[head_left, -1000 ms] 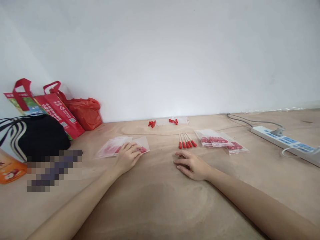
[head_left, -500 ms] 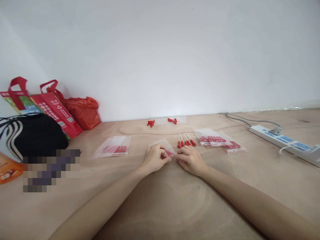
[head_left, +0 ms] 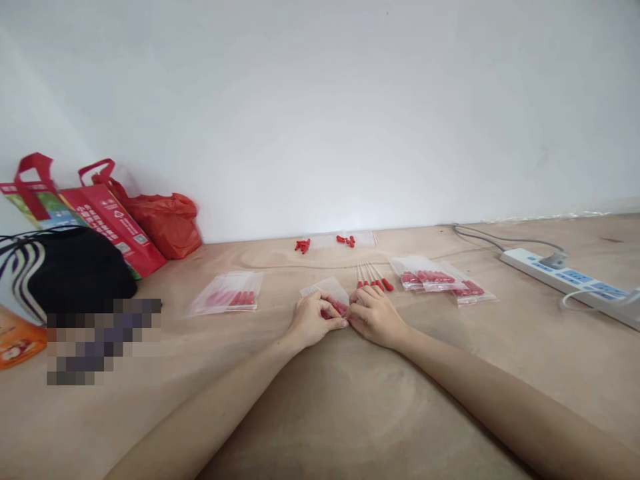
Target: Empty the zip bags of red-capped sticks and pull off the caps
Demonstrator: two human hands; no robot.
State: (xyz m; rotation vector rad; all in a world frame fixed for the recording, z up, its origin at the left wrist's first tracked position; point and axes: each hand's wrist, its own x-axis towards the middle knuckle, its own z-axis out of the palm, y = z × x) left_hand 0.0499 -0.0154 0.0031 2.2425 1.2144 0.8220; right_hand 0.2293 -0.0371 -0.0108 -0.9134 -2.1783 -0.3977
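Observation:
My left hand is closed on a small clear plastic zip bag that holds red-bulbed droppers, with the bulbs showing near my fingertips. At the bag's near right corner, the fingers of my right hand are pinched on its edge and touch those of my left. Just beyond my right hand lie several loose droppers, red bulbs toward me and thin clear stems pointing away. My right fingers partly cover some of these bulbs.
Filled dropper bags lie at right and another filled bag at left. Red bulbs and a flat plastic bag are near the wall. A power strip is far right; a black bag and red bags stand left.
My right hand has shifted slightly left, up against my left fingertips, and is now pinched on the bag's edge. The view has moved only slightly.

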